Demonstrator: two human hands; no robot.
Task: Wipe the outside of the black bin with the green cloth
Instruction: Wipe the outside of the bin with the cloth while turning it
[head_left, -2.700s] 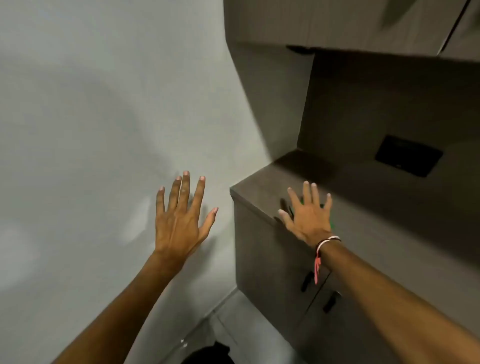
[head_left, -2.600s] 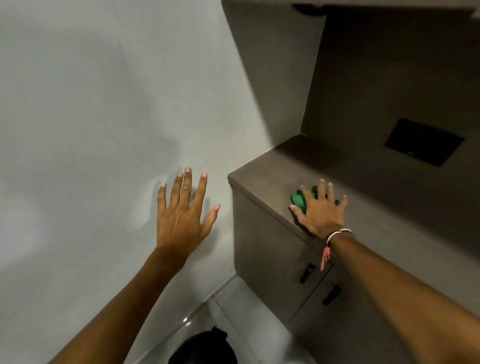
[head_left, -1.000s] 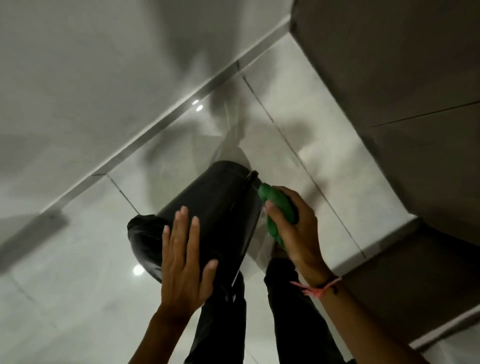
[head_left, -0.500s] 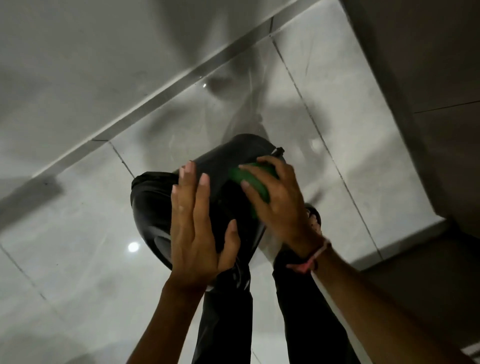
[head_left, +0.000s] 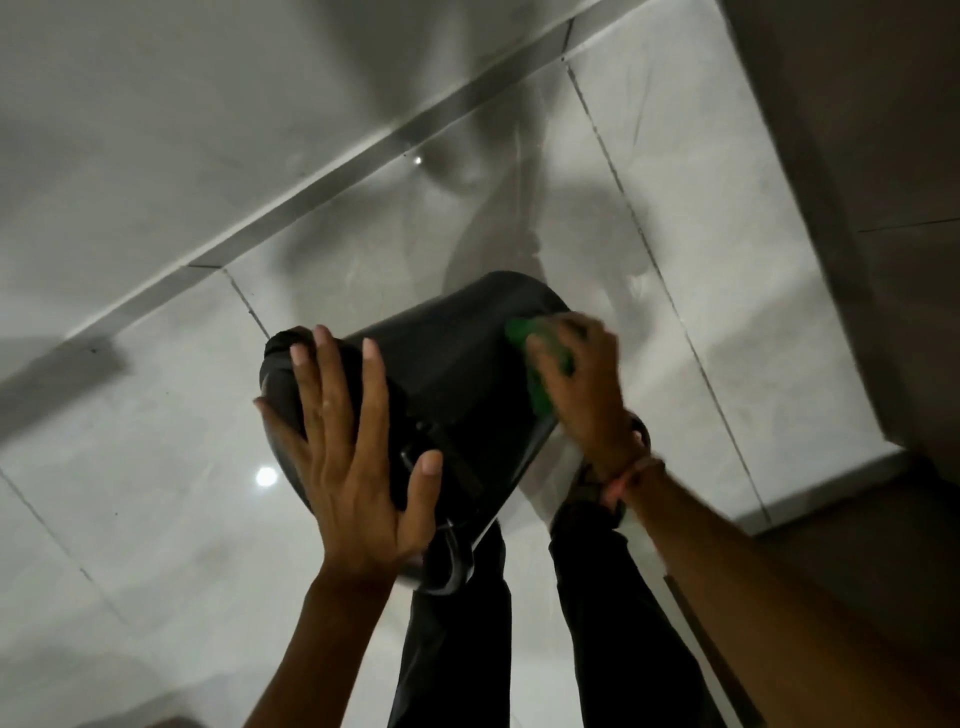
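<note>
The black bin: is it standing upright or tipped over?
Tipped. The black bin leans on its side, its rim under the flat left hand, while the right hand presses the green cloth against its wall.

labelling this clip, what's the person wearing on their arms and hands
Both forearms are bare, with no sleeves or gloves in view. The right hand has a thin pinkish-red string band at the wrist. The left hand wears nothing: no ring, watch or band visible.

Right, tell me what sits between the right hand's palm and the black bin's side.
In the head view, the bunched green cloth lies there: the right hand presses it against the round black plastic bin, near its far end.
</note>
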